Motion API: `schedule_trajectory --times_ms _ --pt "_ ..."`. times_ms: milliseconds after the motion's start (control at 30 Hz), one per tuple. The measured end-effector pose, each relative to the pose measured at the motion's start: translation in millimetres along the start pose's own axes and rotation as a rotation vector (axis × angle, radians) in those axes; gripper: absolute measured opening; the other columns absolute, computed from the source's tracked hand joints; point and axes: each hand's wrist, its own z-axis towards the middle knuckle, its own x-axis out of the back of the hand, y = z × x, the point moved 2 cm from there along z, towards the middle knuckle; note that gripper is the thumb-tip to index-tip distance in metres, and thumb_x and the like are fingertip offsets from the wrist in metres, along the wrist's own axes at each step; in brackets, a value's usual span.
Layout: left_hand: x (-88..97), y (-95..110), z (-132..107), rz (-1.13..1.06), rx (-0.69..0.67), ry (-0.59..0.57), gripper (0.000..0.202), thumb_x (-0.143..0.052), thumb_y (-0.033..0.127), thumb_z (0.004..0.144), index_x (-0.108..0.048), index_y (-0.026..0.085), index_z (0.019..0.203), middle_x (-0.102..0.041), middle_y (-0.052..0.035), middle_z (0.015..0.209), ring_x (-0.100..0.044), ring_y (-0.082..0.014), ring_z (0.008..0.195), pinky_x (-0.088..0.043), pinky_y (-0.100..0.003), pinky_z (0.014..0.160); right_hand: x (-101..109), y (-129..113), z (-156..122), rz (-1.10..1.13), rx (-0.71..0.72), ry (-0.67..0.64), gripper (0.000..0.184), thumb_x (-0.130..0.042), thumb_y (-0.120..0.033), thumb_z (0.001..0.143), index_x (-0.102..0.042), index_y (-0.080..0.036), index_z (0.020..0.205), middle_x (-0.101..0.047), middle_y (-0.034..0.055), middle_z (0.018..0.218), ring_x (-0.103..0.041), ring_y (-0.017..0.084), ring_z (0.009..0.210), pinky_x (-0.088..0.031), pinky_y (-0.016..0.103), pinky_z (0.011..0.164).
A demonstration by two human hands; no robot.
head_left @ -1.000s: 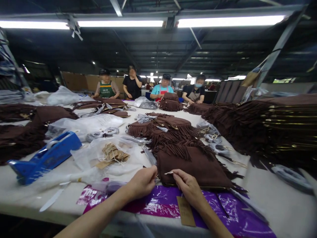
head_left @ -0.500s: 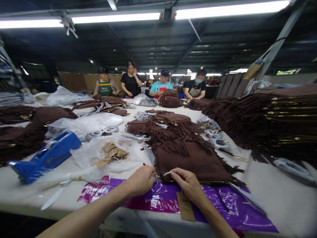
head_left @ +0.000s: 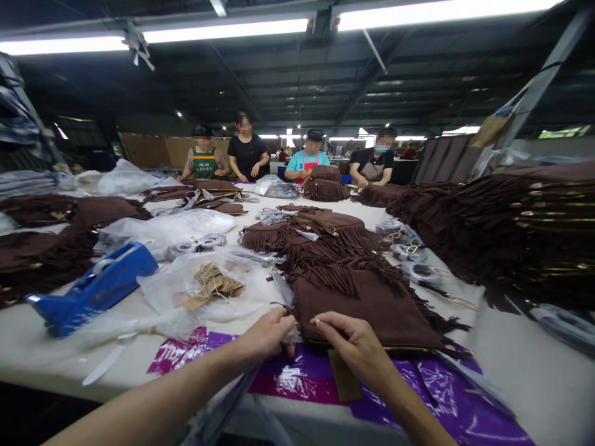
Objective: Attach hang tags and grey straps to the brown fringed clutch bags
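A brown suede fringed bag (head_left: 372, 306) lies flat in front of me, partly on a purple plastic sheet (head_left: 446, 402). My left hand (head_left: 267, 334) pinches the bag's near left corner, by a small metal ring. Close beside it my right hand (head_left: 356, 344) pinches a thin white string end at the same corner. A brown paper tag (head_left: 343, 381) lies on the purple sheet under my right wrist.
A blue tape dispenser (head_left: 95, 288) sits at left. A clear bag of paper tags (head_left: 211, 285) lies nearby. More fringed bags (head_left: 320, 238) are piled mid-table, with a tall stack (head_left: 520, 229) at right. Several people (head_left: 307, 162) work at the far end.
My hands have drawn closer together at the bag's corner. The right hand has turned slightly, the string end now pointing left. The view has shifted a little.
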Motion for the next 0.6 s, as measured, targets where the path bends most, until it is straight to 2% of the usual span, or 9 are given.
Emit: schedule_trajectory --times_ms 67,133,233,367,467,600 --pt "-0.1 -2.4 -3.7 0.084 -0.12 0.102 0.02 -0.037 0.03 0.09 -0.044 0.017 0.103 -0.059 0.0028 0.062 -0.052 -0.0137 0.056 -0.037 -0.024 0.056 -4.4 -4.6 8.6 -0.106 0.052 -0.032 0.026 -0.053 -0.035 0.092 -0.075 -0.023 0.088 -0.075 0.0026 0.084 -0.066 0.021 0.077 -0.047 0.026 0.071" --pt "-0.8 -5.6 -8.2 0.163 -0.203 0.185 0.018 -0.038 0.026 0.09 -0.042 0.017 0.105 -0.061 0.0014 0.066 -0.06 -0.0169 0.07 -0.041 -0.026 0.068 -10.7 -6.4 19.8 -0.244 0.095 -0.097 0.023 -0.054 -0.028 0.091 -0.076 -0.025 0.092 -0.076 0.0024 0.087 -0.068 0.02 0.078 -0.046 0.025 0.072" --pt "-2.4 -9.4 -13.6 0.278 -0.226 0.257 0.021 -0.038 0.024 0.092 -0.04 0.018 0.111 -0.062 0.0005 0.071 -0.062 -0.0188 0.077 -0.041 -0.028 0.072 -18.8 -7.1 37.3 -0.419 0.14 -0.254 0.026 -0.054 -0.019 0.086 -0.076 -0.028 0.097 -0.077 0.0024 0.089 -0.069 0.02 0.08 -0.042 0.024 0.07" --pt "-3.6 -9.0 -18.0 0.377 -0.212 0.286 0.025 -0.038 0.021 0.092 -0.038 0.017 0.117 -0.063 -0.0013 0.075 -0.062 -0.0199 0.08 -0.04 -0.027 0.073 -20.5 -8.3 56.9 -0.493 0.14 -0.367 0.017 -0.061 -0.015 0.076 -0.075 -0.025 0.076 -0.074 0.0013 0.071 -0.065 0.019 0.069 -0.035 0.024 0.061" --pt "-3.5 -7.9 -21.6 0.426 -0.233 0.313 0.026 -0.037 0.02 0.092 -0.039 0.018 0.118 -0.063 -0.0023 0.077 -0.062 -0.0203 0.079 -0.039 -0.027 0.072 -21.9 -6.6 68.5 -0.488 0.084 -0.314 0.014 -0.059 -0.015 0.073 -0.071 -0.022 0.073 -0.07 0.0007 0.069 -0.06 0.017 0.066 -0.033 0.024 0.059" --pt "-2.1 -10.9 -23.5 0.416 -0.245 0.322 0.023 -0.036 0.023 0.091 -0.044 0.019 0.112 -0.063 -0.0027 0.076 -0.061 -0.0203 0.077 -0.038 -0.028 0.07 -27.0 2.3 78.5 -0.478 -0.072 -0.139 0.014 -0.054 -0.015 0.075 -0.066 -0.019 0.073 -0.067 0.004 0.072 -0.057 0.017 0.067 -0.033 0.025 0.059"
